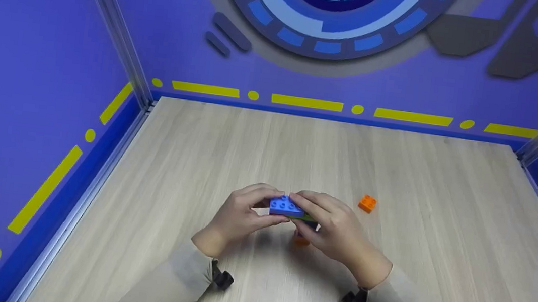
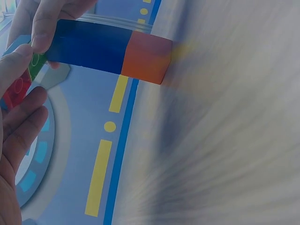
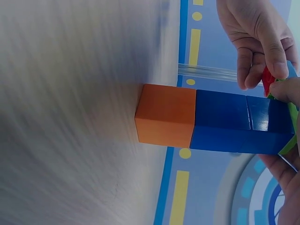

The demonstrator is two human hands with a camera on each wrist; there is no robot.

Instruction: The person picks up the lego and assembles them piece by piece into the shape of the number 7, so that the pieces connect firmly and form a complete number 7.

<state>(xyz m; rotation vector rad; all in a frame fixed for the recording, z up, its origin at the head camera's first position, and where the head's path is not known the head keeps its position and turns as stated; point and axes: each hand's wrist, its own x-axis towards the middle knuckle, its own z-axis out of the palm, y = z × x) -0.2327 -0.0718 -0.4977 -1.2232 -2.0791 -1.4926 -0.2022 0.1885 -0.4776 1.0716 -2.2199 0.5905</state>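
At blue brick (image 1: 285, 210), curled grips (image 1: 247, 209) (image 1: 337, 228)

Two orange bricks are counted: a loose orange brick (image 1: 368, 204), nearer the desk's (image 1: 299, 149) right edge than its left, and a stacked orange brick (image 3: 168, 115). At least two blue bricks can be told: an upper blue brick (image 1: 286, 213) and a lower blue brick (image 2: 89, 47). One red brick (image 2: 19, 90), one green brick (image 2: 36, 67), one left hand (image 1: 242, 211), one right hand (image 1: 338, 230) and two sleeves (image 1: 160, 280) are shown.

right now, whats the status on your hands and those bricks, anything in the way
Left hand, right hand both gripping top blue brick. Stack beneath, orange block at foot. Loose orange brick apart, right of hands, seemingly not obstructing.
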